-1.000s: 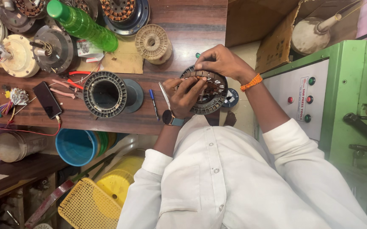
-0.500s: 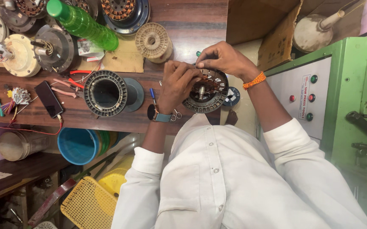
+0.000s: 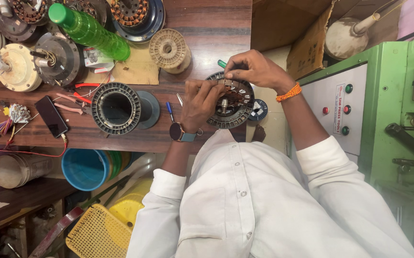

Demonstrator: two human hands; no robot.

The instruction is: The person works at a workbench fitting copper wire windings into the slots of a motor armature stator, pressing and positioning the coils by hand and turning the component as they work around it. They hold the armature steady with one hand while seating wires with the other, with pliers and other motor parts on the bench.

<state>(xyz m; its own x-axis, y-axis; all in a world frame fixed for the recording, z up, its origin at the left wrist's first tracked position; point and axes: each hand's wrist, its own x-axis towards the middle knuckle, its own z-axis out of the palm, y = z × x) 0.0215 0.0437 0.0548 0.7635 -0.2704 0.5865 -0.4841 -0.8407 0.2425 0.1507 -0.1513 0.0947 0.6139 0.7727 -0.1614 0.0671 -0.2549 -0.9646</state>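
I see the round dark stator [image 3: 231, 102], with copper windings and pale slot liners, lying at the wooden bench's [image 3: 207, 28] near edge. My left hand [image 3: 202, 102] covers its 9 o'clock rim, fingers curled and pinching at the slots; my right hand [image 3: 252, 69] pinches narrowly at its 12 o'clock rim. At 9 o'clock stand a blue pen [image 3: 169, 111] and a ribbed metal ring [image 3: 116, 108]; toward 10 o'clock, an empty pale spool [image 3: 169, 50] and a green plastic bottle [image 3: 90, 31].
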